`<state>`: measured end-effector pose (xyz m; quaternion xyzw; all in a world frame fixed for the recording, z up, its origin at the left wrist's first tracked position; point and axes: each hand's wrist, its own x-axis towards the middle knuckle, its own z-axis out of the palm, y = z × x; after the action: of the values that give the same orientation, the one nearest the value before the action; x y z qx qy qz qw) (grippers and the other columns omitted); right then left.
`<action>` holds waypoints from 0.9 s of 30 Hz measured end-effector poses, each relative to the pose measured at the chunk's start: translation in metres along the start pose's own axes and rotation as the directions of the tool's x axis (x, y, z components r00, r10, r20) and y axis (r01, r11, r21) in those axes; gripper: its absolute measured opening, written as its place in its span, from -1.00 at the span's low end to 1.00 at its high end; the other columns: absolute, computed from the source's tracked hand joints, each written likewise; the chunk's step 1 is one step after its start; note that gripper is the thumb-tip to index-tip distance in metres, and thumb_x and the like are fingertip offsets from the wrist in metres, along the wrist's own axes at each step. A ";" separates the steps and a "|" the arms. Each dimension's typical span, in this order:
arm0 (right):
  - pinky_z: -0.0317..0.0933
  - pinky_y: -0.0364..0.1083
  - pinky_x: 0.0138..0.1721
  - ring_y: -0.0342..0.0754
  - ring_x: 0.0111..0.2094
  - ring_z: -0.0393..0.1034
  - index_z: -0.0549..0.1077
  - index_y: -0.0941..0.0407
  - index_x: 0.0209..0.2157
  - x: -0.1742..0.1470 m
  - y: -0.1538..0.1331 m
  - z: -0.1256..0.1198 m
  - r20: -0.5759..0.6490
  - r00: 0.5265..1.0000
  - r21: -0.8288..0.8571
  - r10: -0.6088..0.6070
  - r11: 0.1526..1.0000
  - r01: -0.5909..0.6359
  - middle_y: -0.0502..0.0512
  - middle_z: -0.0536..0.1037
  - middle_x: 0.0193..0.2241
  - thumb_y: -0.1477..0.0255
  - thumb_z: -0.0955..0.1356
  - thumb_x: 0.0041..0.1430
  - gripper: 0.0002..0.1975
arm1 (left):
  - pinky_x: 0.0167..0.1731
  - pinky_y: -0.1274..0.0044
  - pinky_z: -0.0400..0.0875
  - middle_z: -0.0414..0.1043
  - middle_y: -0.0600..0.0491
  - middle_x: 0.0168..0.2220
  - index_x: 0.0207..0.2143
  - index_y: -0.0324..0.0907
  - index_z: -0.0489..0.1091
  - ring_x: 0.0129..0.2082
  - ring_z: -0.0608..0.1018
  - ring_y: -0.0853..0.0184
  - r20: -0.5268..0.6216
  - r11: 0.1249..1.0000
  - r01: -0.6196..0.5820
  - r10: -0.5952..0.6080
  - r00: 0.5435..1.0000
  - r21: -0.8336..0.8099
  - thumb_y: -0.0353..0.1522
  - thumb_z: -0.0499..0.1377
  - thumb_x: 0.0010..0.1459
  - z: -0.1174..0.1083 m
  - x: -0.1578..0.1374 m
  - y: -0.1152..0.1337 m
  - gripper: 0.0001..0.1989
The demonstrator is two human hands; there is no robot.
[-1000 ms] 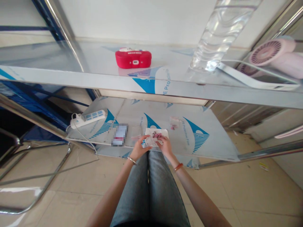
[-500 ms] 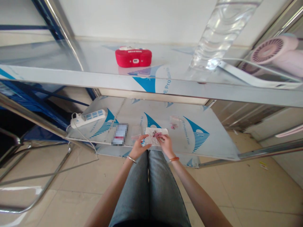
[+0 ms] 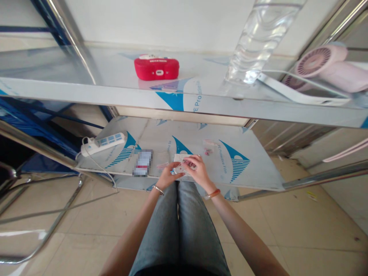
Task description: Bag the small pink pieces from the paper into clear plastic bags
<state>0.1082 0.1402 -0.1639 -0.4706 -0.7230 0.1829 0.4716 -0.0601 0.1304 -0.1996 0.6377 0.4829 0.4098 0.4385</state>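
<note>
Low in front of me, a white cloth or tissue lies near the front edge of the lower shelf. On it are small pink and dark beads, too small to tell apart. My right hand curves over them, its thumb and fingers around the beads. At the cloth's left side is my left hand, with a gap between thumb and forefinger and nothing clear in it. A small clear bag with a pink edge lies left of the cloth. Behind and right is another clear bag with pink bits.
A phone and a white power strip lie to the left on the lower shelf. The upper shelf's edge crosses above, bearing a red case, a water bottle and a pink fan.
My right hand has turned and spread further over the beads, its fingers reaching farther forward. The left hand stays by the cloth. The whole view has shifted slightly.
</note>
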 end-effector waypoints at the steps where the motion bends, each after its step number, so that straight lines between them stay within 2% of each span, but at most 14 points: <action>1: 0.27 -0.03 -0.15 -0.03 -0.18 0.35 0.51 0.07 -0.22 0.000 0.003 -0.002 -0.025 1.000 -0.002 0.010 1.000 -0.010 0.13 0.46 -0.25 0.28 0.34 0.12 -0.78 | -0.01 0.36 0.30 0.44 -0.09 -0.09 -0.09 -0.22 0.36 -0.06 0.46 0.22 -0.005 1.000 0.007 -0.007 1.000 -0.003 -0.28 0.31 -0.10 0.000 0.000 0.000 -0.52; 4: 0.27 -0.02 -0.14 -0.03 -0.21 0.37 0.50 0.08 -0.22 0.004 0.017 -0.011 -0.118 0.991 -0.003 0.071 0.997 -0.071 0.14 0.50 -0.28 0.30 0.28 0.17 -0.77 | 0.00 0.36 0.29 0.43 -0.08 -0.07 -0.08 -0.20 0.36 -0.05 0.46 0.23 -0.022 1.000 0.024 -0.025 0.999 -0.013 -0.29 0.32 -0.11 0.000 0.000 -0.001 -0.51; 8: 0.28 -0.02 -0.21 -0.01 -0.26 0.39 0.50 0.12 -0.28 0.006 0.048 -0.017 -0.140 0.984 -0.073 0.113 0.990 -0.124 0.17 0.52 -0.31 0.33 0.27 0.15 -0.78 | 0.00 0.36 0.29 0.42 -0.08 -0.05 -0.08 -0.20 0.36 -0.04 0.45 0.23 -0.030 1.000 0.022 -0.022 0.999 -0.017 -0.30 0.32 -0.12 -0.001 -0.001 0.002 -0.51; 12: 0.25 0.03 -0.17 0.02 -0.27 0.39 0.51 0.14 -0.34 -0.005 0.080 -0.008 -0.078 0.988 -0.193 0.133 0.970 -0.145 0.18 0.52 -0.36 0.33 0.30 0.11 -0.79 | -0.02 0.36 0.29 0.42 -0.07 -0.05 -0.07 -0.19 0.35 -0.03 0.44 0.22 -0.021 1.000 0.024 -0.024 0.999 0.011 -0.32 0.32 -0.12 -0.003 -0.004 0.005 -0.50; 15: 0.25 0.01 -0.21 0.02 -0.32 0.38 0.52 0.14 -0.41 -0.016 0.093 0.002 -0.012 0.984 -0.295 0.177 0.940 -0.173 0.16 0.50 -0.42 0.35 0.32 0.08 -0.82 | -0.04 0.36 0.31 0.41 -0.05 -0.04 -0.06 -0.16 0.34 -0.02 0.43 0.21 -0.012 0.999 0.001 0.000 1.000 0.053 -0.33 0.31 -0.12 -0.007 -0.006 0.008 -0.50; 20: 0.22 -0.03 -0.24 0.01 -0.31 0.36 0.53 0.14 -0.43 -0.025 0.102 0.013 0.029 0.973 -0.422 0.230 0.885 -0.197 0.15 0.48 -0.41 0.37 0.34 0.07 -0.84 | -0.04 0.36 0.30 0.36 -0.02 0.02 -0.03 -0.11 0.32 0.01 0.40 0.20 0.021 0.994 -0.029 0.027 0.999 0.104 -0.36 0.29 -0.10 -0.013 -0.009 0.012 -0.49; 27: 0.20 -0.06 -0.22 -0.02 -0.29 0.34 0.53 0.13 -0.47 -0.025 0.111 0.022 0.087 0.968 -0.451 0.236 0.875 -0.173 0.12 0.47 -0.43 0.42 0.35 0.05 -0.88 | 0.02 0.37 0.25 0.35 -0.02 0.04 -0.01 -0.12 0.29 0.05 0.37 0.22 0.043 0.989 -0.089 0.084 0.996 0.116 -0.40 0.28 -0.10 -0.019 -0.007 0.015 -0.47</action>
<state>0.1482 0.1775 -0.2663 -0.6249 -0.7226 0.0959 0.2795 -0.0756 0.1241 -0.1811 0.6904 0.4696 0.3871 0.3911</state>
